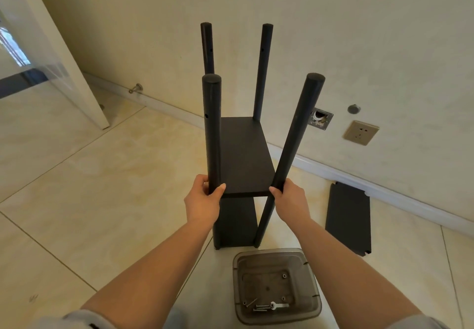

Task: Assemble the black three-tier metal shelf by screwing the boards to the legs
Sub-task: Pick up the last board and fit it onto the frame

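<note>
Four black legs [295,134] rise from the part-built shelf [243,154], which stands on the tiled floor [102,187] before you, two boards fitted. A loose board [348,216] lies flat to its right. Your left hand [205,200] grips the near-left leg; your right hand [289,198] wraps the near-right. Below sits a tray [275,259] with screws [260,307].

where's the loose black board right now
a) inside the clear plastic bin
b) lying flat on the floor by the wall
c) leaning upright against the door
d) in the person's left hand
b: the loose black board lies flat on the floor tiles beside the baseboard, right of the shelf frame, untouched by either hand.
</note>
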`<action>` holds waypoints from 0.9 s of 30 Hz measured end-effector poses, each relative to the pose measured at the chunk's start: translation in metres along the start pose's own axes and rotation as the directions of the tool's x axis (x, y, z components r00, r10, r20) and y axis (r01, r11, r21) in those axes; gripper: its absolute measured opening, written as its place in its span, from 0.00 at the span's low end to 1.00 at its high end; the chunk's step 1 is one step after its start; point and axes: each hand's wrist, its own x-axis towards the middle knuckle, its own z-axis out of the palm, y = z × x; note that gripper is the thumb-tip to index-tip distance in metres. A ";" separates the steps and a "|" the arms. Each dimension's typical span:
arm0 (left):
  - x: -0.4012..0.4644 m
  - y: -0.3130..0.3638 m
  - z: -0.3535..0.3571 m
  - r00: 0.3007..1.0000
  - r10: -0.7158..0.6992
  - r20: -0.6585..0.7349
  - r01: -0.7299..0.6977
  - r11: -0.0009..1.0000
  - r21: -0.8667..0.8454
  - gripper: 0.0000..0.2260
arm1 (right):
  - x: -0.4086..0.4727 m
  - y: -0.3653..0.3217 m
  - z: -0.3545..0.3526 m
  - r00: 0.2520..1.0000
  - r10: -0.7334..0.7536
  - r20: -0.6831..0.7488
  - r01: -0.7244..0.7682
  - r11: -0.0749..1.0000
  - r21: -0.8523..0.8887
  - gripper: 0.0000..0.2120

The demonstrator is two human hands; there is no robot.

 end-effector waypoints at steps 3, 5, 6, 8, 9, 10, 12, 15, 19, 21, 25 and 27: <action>-0.001 -0.004 0.002 1.000 -0.016 0.013 0.016 1.000 0.005 0.11 | 0.000 0.001 0.002 1.000 0.025 -0.004 -0.025 1.000 0.008 0.14; -0.003 -0.005 0.004 1.000 -0.026 0.013 0.026 1.000 -0.004 0.11 | -0.001 0.003 0.004 0.999 0.039 -0.002 -0.039 0.999 0.018 0.14; -0.004 -0.006 0.004 1.000 -0.027 0.010 0.027 1.000 -0.006 0.11 | -0.001 0.003 0.004 0.999 0.043 -0.002 -0.043 0.999 0.024 0.15; -0.004 -0.006 0.005 1.000 -0.023 0.006 0.023 1.000 -0.002 0.11 | -0.002 0.004 0.005 0.999 0.049 -0.005 -0.049 0.998 0.034 0.15; -0.004 -0.006 0.005 1.000 -0.019 0.005 0.019 1.000 0.003 0.11 | -0.001 0.004 0.005 0.999 0.050 -0.007 -0.050 0.998 0.036 0.15; -0.004 -0.006 0.005 1.000 -0.016 0.004 0.016 1.000 0.007 0.11 | -0.001 0.004 0.005 0.999 0.050 -0.008 -0.050 0.998 0.034 0.15; -0.004 -0.006 0.006 1.000 -0.013 0.003 0.013 1.000 0.015 0.11 | 0.000 0.004 0.005 0.999 0.047 -0.008 -0.047 0.999 0.020 0.15; -0.007 -0.006 0.007 1.000 -0.020 -0.002 0.020 0.999 0.029 0.13 | 0.000 0.006 0.005 0.999 0.035 -0.010 -0.035 0.999 0.015 0.15; -0.017 -0.004 0.010 0.991 -0.108 -0.073 0.108 0.994 -0.005 0.20 | -0.001 0.010 0.001 1.000 0.012 0.009 -0.012 1.000 -0.003 0.16; -0.029 -0.004 0.017 0.967 -0.242 -0.078 0.236 0.969 -0.079 0.26 | -0.001 0.014 -0.001 0.999 0.009 0.044 -0.008 1.000 -0.017 0.18; -0.055 -0.009 0.046 0.941 -0.326 0.086 0.321 0.945 0.063 0.27 | -0.002 0.028 -0.002 0.992 0.035 0.118 -0.029 0.998 -0.056 0.21; -0.065 -0.009 0.064 0.944 -0.262 0.200 0.233 0.960 0.154 0.23 | -0.002 0.039 -0.003 0.985 0.028 0.170 -0.021 0.999 -0.041 0.20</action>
